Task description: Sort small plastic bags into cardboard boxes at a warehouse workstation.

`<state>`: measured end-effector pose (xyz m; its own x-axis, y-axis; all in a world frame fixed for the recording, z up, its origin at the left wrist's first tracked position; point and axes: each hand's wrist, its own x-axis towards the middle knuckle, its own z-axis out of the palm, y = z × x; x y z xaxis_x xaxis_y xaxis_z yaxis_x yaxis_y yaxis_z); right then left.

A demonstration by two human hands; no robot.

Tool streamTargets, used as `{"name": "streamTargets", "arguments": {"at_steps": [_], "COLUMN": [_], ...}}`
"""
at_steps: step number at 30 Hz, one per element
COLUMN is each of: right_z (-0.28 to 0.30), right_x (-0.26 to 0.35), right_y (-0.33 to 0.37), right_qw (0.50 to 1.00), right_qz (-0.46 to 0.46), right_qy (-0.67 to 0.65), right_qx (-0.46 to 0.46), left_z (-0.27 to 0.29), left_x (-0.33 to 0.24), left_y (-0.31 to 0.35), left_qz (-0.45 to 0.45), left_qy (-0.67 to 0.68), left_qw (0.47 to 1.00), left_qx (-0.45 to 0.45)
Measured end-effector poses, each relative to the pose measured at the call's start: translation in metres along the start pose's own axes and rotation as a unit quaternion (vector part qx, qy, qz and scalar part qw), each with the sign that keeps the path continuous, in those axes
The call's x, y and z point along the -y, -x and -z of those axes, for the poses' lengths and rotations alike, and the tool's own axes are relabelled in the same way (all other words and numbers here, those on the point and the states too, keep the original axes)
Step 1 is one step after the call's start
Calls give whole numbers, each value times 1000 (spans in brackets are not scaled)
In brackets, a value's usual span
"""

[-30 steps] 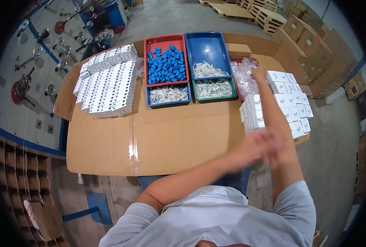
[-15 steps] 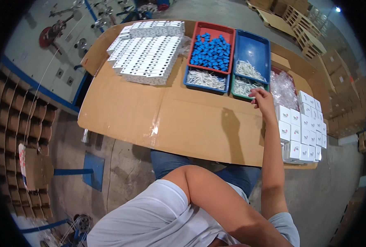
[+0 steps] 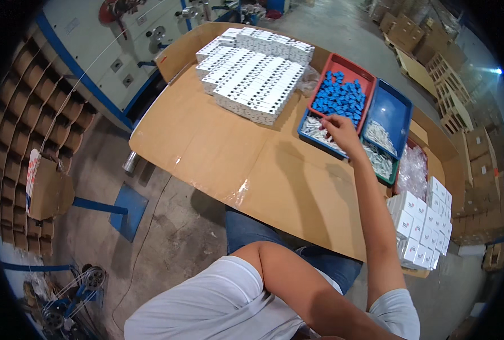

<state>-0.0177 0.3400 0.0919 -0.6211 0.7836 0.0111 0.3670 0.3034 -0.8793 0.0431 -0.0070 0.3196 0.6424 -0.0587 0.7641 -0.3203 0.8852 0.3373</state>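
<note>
From where I stand, the person's right hand (image 3: pixel 342 131) hangs over a shallow blue plastic tray (image 3: pixel 319 143) of slim white pieces (image 3: pixel 313 128), wrist bent so the fingertips point down into the heap. The fingers are curled, thumb and forefinger close together; whether a small piece sits between them, I cannot tell at this angle. The left arm (image 3: pixel 314 283) folds across the body, its hand out of view, so I cannot tell how its fingers stand.

Just beyond, a red plastic tray (image 3: pixel 358 71) holds small blue pieces (image 3: pixel 337 99); its near edge seems to overlap the white pieces' tray, probably to keep both within reach. Separate trays presumably stop the kinds mixing. Clear crinkled plastic bags (image 3: pixel 412 170) lie farther right, near stacked white square boxes (image 3: pixel 427 226). Long white cartons (image 3: pixel 257 82) stand in tight rows at left, likely for neatness.
</note>
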Motion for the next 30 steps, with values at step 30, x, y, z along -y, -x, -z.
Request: {"name": "streamTargets", "arguments": {"at_steps": [30], "right_z": [-157], "right_x": [28], "right_y": [-442], "right_qw": [762], "right_qz": [251], "right_qy": [589], "right_qx": [-100], "left_z": [53], "left_x": [120], "left_y": [468], "left_qz": [-199], "left_qy": [-454], "left_qw": [-103], "left_qx": [-863]}}
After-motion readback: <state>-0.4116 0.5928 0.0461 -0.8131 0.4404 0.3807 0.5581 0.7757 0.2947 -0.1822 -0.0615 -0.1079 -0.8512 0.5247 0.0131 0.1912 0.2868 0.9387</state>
